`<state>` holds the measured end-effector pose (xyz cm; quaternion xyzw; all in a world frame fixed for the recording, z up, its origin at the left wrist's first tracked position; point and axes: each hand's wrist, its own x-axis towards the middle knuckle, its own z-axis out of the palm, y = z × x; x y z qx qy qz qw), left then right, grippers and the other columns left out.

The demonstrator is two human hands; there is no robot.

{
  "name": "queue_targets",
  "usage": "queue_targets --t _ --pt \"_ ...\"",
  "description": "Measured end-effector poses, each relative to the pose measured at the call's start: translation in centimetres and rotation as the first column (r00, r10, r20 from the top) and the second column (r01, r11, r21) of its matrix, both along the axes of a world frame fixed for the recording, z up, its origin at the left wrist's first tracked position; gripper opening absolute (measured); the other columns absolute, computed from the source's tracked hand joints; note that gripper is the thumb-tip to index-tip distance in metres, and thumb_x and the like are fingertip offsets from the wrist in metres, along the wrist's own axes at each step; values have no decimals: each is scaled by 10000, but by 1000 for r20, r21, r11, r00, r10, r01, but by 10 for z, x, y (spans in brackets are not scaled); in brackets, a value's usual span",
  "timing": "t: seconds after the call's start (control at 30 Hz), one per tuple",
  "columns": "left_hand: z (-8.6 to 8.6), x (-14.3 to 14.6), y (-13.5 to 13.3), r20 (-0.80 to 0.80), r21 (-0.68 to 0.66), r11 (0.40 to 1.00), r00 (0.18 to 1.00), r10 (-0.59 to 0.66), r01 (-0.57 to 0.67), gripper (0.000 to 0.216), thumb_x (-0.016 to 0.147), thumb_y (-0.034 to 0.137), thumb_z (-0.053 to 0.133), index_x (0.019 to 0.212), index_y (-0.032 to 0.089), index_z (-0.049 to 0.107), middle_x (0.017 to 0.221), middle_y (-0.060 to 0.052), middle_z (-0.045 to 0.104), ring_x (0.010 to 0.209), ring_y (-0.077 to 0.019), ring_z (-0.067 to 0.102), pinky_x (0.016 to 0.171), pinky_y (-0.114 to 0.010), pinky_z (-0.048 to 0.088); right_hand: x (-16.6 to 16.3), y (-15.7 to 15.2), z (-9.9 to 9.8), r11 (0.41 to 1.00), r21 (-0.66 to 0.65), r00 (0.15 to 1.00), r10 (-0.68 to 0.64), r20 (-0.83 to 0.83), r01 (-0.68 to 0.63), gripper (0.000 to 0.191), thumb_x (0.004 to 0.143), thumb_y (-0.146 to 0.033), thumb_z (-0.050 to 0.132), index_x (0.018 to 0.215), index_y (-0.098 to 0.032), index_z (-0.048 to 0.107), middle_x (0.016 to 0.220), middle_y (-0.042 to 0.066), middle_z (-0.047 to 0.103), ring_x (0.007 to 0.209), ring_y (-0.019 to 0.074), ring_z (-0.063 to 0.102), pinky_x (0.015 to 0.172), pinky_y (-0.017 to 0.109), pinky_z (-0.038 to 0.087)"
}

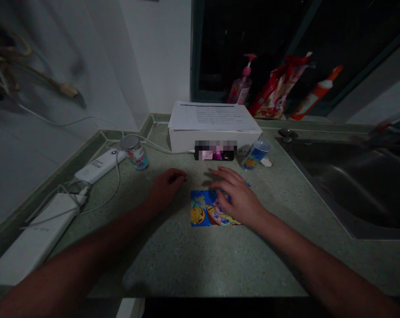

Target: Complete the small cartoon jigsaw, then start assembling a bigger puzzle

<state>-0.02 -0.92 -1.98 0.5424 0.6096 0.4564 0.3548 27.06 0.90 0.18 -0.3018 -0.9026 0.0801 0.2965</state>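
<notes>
On the counter in front of me lies a blue, yellow and pink cartoon picture (198,215) that looks like a jigsaw puzzle, flat, with an uneven right edge. My right hand (238,196) is over its right part, fingers spread and apart, covering some of the picture. A small blue bit shows just past the hand's far side. To the left of the picture, apart from it, my left hand (165,187) rests with its fingers curled and thumb close to the index finger. Whether anything small is between those fingertips is hidden.
A lit phone (216,151) leans on a white box (183,139) with papers on top. Right of it stands a blue canister (255,155) by a round lid (266,162); left, a silver-lidded jar (135,154). Power strips (50,225) with cables line the left; a sink (362,185) is right.
</notes>
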Motion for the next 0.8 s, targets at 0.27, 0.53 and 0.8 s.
queue_targets --t 0.27,0.53,0.8 --pt "0 -1 2 17 -16 1000 1000 25 -25 231 810 422 642 902 228 728 872 -58 809 885 -264 771 875 -415 593 54 30 -1 996 -2 996 -89 27 89 264 1002 -179 532 1157 -240 736 1347 123 735 1375 328 624 1128 625 533" --pt "1 -1 0 -4 -61 998 1000 27 -27 263 805 451 649 924 228 722 883 -64 813 896 -274 773 886 -436 604 75 33 2 963 -78 963 -251 103 259 289 979 -171 509 1108 -241 758 1189 101 785 1160 302 732 1017 518 595" --pt "2 -4 -1 -56 -61 998 998 26 -29 336 811 511 656 952 216 735 923 -80 820 938 -289 773 927 -449 589 102 41 11 800 -130 766 -494 412 586 280 951 -180 561 1091 -250 793 1092 108 835 900 305 791 773 411 588"
